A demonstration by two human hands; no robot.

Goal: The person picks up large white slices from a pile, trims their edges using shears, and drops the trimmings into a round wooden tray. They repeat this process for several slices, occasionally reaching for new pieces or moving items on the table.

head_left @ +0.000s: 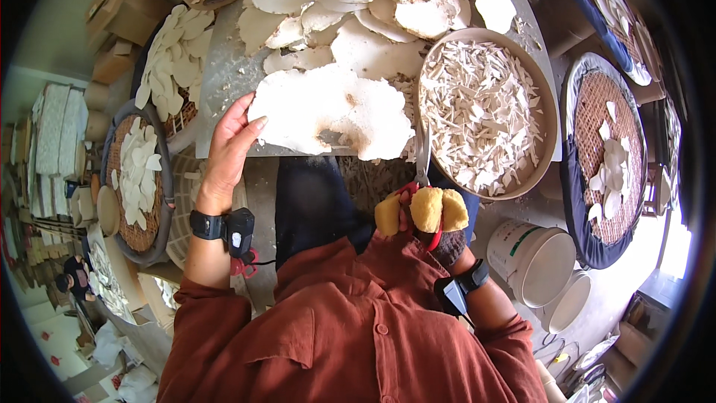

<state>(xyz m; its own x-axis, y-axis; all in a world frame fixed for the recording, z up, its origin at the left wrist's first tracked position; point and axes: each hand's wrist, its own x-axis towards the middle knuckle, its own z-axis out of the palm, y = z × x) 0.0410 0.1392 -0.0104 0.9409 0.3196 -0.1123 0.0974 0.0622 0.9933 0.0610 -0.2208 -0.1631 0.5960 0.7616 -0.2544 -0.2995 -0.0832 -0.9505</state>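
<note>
My left hand (233,142) grips the left edge of a large, flat white sheet (298,108), thumb on top. The sheet has a ragged outline and a brownish patch near its lower edge. Its material I cannot make out for certain. In my right hand (426,216) is a pair of scissors (423,151), blades pointing away from me, just right of the sheet's right end. Yellow padding covers fingers of that hand, and red handle loops show between them. Beyond the sheet lies a heap of similar pale flat pieces (373,41).
A round tub (550,123) full of small white cut strips sits on the grey table (231,67) at right. Woven trays (630,104) (119,160) with white pieces stand on both sides. White buckets (547,265) are at lower right. A person (74,277) is far left.
</note>
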